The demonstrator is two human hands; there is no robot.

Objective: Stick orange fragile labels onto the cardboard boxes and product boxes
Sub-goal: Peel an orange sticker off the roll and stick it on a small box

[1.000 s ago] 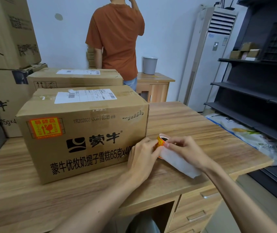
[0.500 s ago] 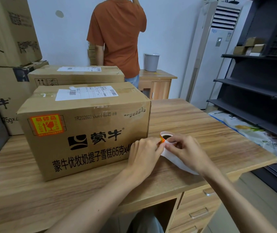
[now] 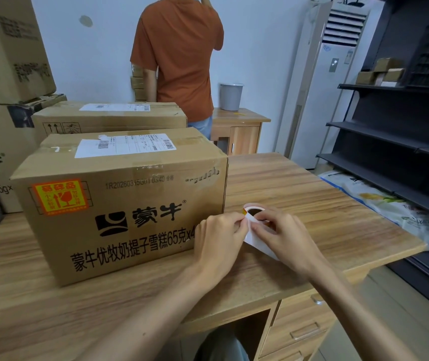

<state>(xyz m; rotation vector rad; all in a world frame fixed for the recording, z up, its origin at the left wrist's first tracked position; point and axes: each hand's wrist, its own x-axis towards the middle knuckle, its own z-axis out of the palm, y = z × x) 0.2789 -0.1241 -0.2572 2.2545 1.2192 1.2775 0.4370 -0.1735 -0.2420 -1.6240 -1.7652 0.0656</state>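
Head view: grips the label roll [image 3: 253,210] with the right hand [image 3: 283,235], thumb and fingers curled round its rim, just off the lower right corner of the cardboard box [image 3: 130,204] and low over the table [image 3: 312,194]. Pinches with the left hand [image 3: 218,238] at the free end of the white backing strip [image 3: 257,243], fingertips closed tight against the right thumb.

Against a second ago: same spot, same two-handed hold, but less orange showing at the left fingertips and more white strip drawn up between the hands. Trails under the right palm onto the wood, as before. Cannot tell whether a label edge is lifted yet, being hidden by the fingers. Reads as still peeling, with no sticker yet on its way to a box.

Already done here: one orange fragile label [image 3: 60,196] stuck flat on the front face, upper left. Behind, a second box [image 3: 109,118] with no orange label on the faces in view, so probably next. Calls for a clean peel without letting the sticker fold onto itself, then a short carry to a bare face.
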